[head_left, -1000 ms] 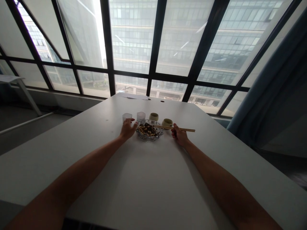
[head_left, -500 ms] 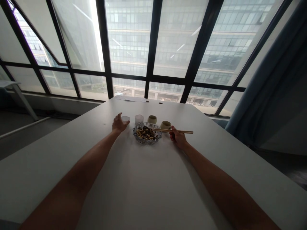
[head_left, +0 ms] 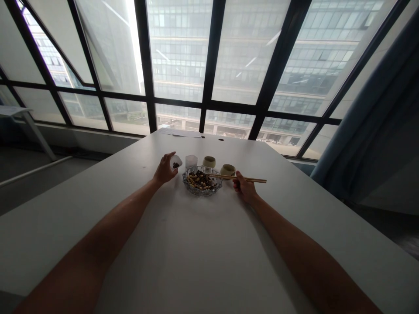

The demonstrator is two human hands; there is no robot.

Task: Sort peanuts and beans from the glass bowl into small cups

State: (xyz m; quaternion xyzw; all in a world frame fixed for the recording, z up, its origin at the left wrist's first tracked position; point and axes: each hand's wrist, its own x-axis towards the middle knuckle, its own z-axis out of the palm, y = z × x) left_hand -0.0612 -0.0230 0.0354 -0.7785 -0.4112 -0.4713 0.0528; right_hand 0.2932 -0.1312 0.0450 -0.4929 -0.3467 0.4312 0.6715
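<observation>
My left hand point(head_left: 165, 169) grips a small translucent cup point(head_left: 176, 162), tilted so that a few dark pieces show inside. My right hand point(head_left: 245, 188) holds a pair of chopsticks point(head_left: 255, 179) level, their tips over a clear glass bowl point(head_left: 203, 192) of mixed nuts and dark pieces point(head_left: 200, 180). Behind the bowl stand a second translucent cup point(head_left: 191, 161) and a pale green cup point(head_left: 209, 162). Another pale green cup point(head_left: 227, 169) is right of the bowl, partly behind the chopsticks.
Everything stands on a white table point(head_left: 196, 244). Papers point(head_left: 183, 133) and two dark round holes lie at its far edge, below the windows. A blue curtain point(head_left: 363, 109) hangs at the right; another table point(head_left: 15, 111) is far left.
My left hand has closed on the translucent cup and tilted it, so its dark contents now show. The right hand and chopsticks look nearly unchanged; the view has shifted slightly.
</observation>
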